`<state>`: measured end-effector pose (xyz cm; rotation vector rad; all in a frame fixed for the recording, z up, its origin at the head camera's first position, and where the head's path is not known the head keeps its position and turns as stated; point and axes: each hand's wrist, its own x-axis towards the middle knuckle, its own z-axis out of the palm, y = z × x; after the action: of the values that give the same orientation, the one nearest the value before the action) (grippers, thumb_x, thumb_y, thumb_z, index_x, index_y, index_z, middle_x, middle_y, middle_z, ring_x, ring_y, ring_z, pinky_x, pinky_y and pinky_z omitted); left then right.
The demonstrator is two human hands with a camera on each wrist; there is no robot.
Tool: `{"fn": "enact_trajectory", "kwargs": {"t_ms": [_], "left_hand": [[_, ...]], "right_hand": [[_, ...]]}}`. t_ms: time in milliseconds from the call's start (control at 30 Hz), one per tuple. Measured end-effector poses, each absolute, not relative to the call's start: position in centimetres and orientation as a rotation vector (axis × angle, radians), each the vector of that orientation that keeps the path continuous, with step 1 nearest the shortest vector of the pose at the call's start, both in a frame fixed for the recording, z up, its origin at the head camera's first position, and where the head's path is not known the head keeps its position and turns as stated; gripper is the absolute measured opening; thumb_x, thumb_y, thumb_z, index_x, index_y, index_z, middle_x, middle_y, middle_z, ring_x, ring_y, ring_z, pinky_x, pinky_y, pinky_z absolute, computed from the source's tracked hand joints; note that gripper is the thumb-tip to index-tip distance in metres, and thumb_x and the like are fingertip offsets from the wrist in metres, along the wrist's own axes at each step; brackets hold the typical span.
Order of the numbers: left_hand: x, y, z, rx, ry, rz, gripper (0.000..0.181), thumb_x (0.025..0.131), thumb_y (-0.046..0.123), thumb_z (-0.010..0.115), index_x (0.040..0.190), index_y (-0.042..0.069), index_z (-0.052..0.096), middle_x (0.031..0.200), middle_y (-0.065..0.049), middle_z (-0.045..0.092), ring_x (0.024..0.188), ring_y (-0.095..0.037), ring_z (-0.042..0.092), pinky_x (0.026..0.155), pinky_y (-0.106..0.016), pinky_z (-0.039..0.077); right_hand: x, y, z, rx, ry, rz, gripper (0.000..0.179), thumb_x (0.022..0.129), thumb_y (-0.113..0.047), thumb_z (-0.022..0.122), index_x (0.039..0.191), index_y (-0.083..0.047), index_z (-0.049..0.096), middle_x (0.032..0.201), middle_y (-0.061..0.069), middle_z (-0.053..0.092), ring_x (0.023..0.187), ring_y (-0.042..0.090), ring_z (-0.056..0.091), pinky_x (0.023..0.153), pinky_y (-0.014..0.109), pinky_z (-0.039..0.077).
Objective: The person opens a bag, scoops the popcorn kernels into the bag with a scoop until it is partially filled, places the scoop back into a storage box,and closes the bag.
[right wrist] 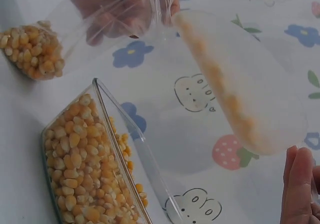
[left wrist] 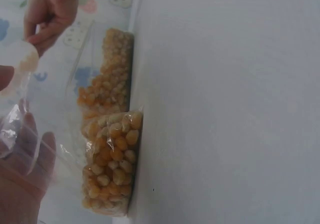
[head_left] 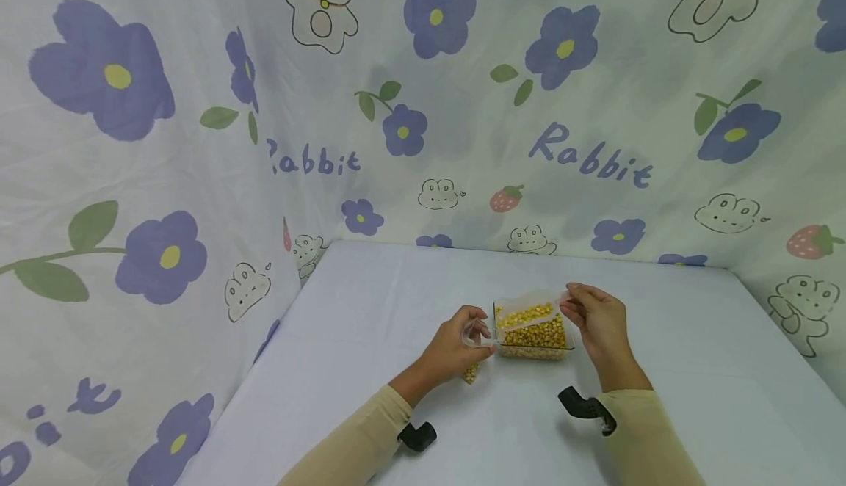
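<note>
The word "Rabbit" [head_left: 590, 157] is printed on the floral fabric backdrop [head_left: 476, 115], right of center in the head frame. A second "Rabbit" [head_left: 316, 160], first letter cut, stands left of center. Lower-left lettering [head_left: 92, 399]: partly legible.

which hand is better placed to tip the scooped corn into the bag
Probably the right hand: it holds the scoop with corn inside, tip near the bag, which the left hand grips.

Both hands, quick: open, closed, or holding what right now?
Left hand: closed, holding the clear bag of corn kernels near its top.
Right hand: closed, fingers pinching the end of the translucent scoop.
</note>
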<state>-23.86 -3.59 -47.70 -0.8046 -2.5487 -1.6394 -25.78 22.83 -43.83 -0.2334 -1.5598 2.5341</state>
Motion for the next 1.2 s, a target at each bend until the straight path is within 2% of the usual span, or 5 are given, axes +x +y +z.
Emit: {"fn": "enact_trajectory", "kwargs": {"t_ms": [167, 467, 933, 1033, 1200], "left_hand": [[-23.9, -3.7, -47.6, -0.826, -2.546, -1.634, 0.047, 0.087, 0.022, 0.076, 0.124, 0.011, 0.049, 0.098, 0.007, 0.064, 0.084, -0.011, 0.055, 0.069, -0.027, 0.047], [-24.1, -3.6, -47.7, -0.857, -2.518, -1.596, 0.046, 0.087, 0.013, 0.075, 0.123, 0.007, 0.048, 0.096, 0.002, 0.065, 0.083, -0.009, 0.055, 0.072, -0.026, 0.048], [-24.2, -3.8, -47.6, -0.841, -2.523, -1.585, 0.044, 0.088, 0.011, 0.073, 0.124, 0.006, 0.048, 0.094, 0.008, 0.063, 0.084, -0.009, 0.055, 0.074, -0.027, 0.048], [-24.0, -3.6, -47.4, -0.813, -2.525, -1.601, 0.043, 0.087, 0.005, 0.073, 0.123, 0.004, 0.049, 0.093, 0.003, 0.064, 0.085, -0.011, 0.056, 0.076, -0.027, 0.047], [-22.6, -3.5, -45.2, -0.793, -2.514, -1.640, 0.041, 0.085, -0.008, 0.069, 0.119, 0.001, 0.050, 0.095, -0.012, 0.065, 0.085, -0.021, 0.058, 0.077, -0.030, 0.047]], "right_hand": [[-25.6, 22.3, -43.7, -0.194, -1.579, 2.498, 0.017, 0.095, -0.007, 0.064, 0.105, 0.007, 0.064, 0.077, 0.006, 0.067, 0.068, 0.013, 0.068, 0.067, 0.025, 0.055], [-25.3, 21.8, -43.5, -0.113, -1.646, 2.430, 0.006, 0.094, -0.008, 0.065, 0.093, -0.006, 0.070, 0.076, 0.006, 0.066, 0.065, 0.013, 0.067, 0.066, 0.026, 0.055], [-25.2, 21.4, -43.2, -0.059, -1.709, 2.367, 0.008, 0.094, -0.010, 0.066, 0.096, -0.003, 0.069, 0.078, 0.007, 0.066, 0.066, 0.014, 0.067, 0.068, 0.027, 0.055], [-25.2, 21.3, -43.2, -0.049, -1.716, 2.358, 0.009, 0.094, -0.011, 0.066, 0.096, -0.002, 0.069, 0.077, 0.007, 0.066, 0.066, 0.014, 0.067, 0.067, 0.027, 0.055], [-25.0, 21.1, -43.1, -0.056, -1.751, 2.328, 0.014, 0.093, -0.013, 0.067, 0.099, 0.000, 0.068, 0.078, 0.006, 0.067, 0.066, 0.014, 0.067, 0.068, 0.028, 0.055]]}}
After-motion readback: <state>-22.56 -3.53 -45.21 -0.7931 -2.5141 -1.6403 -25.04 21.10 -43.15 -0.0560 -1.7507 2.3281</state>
